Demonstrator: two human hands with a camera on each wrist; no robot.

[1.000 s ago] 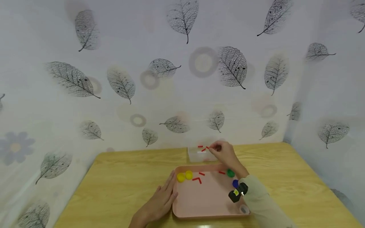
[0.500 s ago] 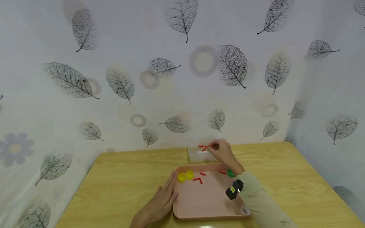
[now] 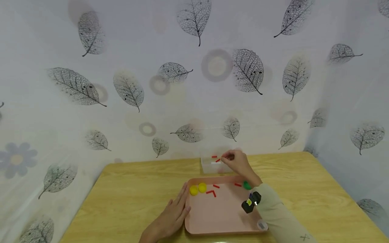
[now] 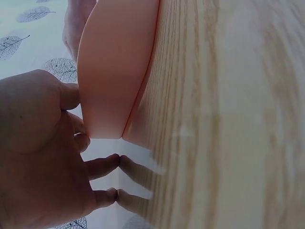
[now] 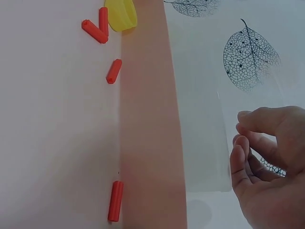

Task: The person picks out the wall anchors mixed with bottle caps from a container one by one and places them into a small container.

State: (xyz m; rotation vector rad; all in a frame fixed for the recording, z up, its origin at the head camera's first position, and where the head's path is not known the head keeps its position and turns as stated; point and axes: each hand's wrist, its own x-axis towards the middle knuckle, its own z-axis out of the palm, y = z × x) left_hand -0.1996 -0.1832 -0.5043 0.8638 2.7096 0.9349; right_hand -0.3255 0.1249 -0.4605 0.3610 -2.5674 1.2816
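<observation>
My left hand [image 3: 166, 217] lies along the left side of a pink tray [image 3: 188, 226], fingers extended; in the left wrist view the thumb touches the tray's wall [image 4: 112, 71]. My right hand [image 3: 238, 163] is over a translucent box [image 3: 208, 167] behind the tray. Its fingers are bent, with thumb and fingertips close together [image 5: 242, 143]. Nothing shows between them, though the fingers could hide a small piece. Short red ribbed sticks [image 3: 217, 160] lie in the box beside the fingertips. Several more red sticks [image 3: 216, 186] lie in the tray.
Two round yellow pieces [image 3: 193, 190] sit in the tray's back left corner. A green piece [image 3: 247, 185] is at back right, partly behind the right sleeve [image 3: 279, 216]. A clear round piece [image 3: 262, 225] lies at front right. A leaf-patterned cloth rises behind the wooden table [image 3: 136, 189].
A red stick at my right fingertips has gone from sight; two sticks still show in the box. The right forearm has shifted slightly and covers more of the green and blue pieces. The left hand stays.
</observation>
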